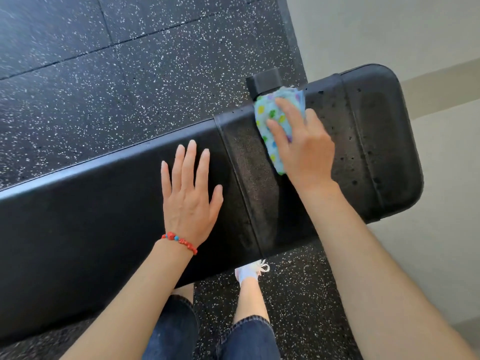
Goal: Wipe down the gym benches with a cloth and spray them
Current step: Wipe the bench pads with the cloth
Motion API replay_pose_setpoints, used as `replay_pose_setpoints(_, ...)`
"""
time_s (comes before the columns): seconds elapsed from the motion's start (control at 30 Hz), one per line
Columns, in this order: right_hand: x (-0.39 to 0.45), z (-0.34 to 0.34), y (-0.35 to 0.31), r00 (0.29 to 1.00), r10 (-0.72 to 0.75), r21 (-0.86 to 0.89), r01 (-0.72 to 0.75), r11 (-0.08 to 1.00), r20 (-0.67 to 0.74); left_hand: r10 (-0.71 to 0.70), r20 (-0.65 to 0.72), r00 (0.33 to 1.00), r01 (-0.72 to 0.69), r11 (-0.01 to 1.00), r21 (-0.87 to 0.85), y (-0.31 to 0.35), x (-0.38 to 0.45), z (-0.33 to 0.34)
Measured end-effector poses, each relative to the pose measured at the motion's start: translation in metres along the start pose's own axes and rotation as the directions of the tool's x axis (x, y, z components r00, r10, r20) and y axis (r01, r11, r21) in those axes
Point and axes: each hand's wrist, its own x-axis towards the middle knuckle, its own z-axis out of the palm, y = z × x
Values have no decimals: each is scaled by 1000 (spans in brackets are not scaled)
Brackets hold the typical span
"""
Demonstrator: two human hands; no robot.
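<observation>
A long black padded gym bench (104,209) runs from lower left to upper right. My left hand (188,193) lies flat on the long pad, fingers straight and spread, a red bead bracelet on its wrist. My right hand (304,149) presses a light blue cloth (270,118) with coloured dots onto the shorter seat pad (374,141), close to the seam between the two pads. The seat pad looks wet and speckled with droplets. No spray bottle is in view.
Black rubber floor (130,68) with white flecks lies beyond and under the bench. A pale wall and floor strip (415,35) stands past the bench's right end. A black frame part (263,80) sticks out behind the seat. My legs and a white shoe (249,271) are below the bench.
</observation>
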Motion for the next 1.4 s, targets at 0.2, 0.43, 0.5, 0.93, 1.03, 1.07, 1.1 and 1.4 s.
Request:
replay_pose_setpoints(0.2, 13, -14, 41, 961, 274, 28, -273, 962, -35, -72, -17, 997, 72, 997, 20, 20, -1, 9)
replay_pose_setpoints(0.43, -29, 1, -20, 993, -97, 73, 93, 993, 60, -62, -20, 998, 63, 998, 30, 19, -2, 11)
replay_pose_setpoints(0.5, -25, -3, -4, 985, -162, 18, 161, 987, 55, -64, -23, 998, 65, 998, 19, 20, -3, 10)
replay_pose_setpoints(0.93, -75, -17, 5, 999, -3, 58, 1, 998, 34, -29, -21, 999, 29, 999, 15, 27, -27, 14)
replay_pose_setpoints(1.03, -85, -20, 10, 984, -163, 54, 159, 986, 74, -33, -22, 999, 34, 999, 40, 26, -30, 17)
replay_pose_setpoints(1.07, -82, -22, 19, 979, -192, 20, 191, 981, 69, -34, -20, 999, 34, 999, 43, 25, -29, 18)
replay_pose_setpoints(1.1, -80, -24, 30, 981, -184, -9, 185, 983, 54, -36, -18, 999, 37, 998, 43, 25, -29, 18)
replay_pose_setpoints(1.4, -84, -41, 59, 966, 250, 47, -248, 968, -59, -43, -19, 999, 44, 998, 55, 29, -29, 17)
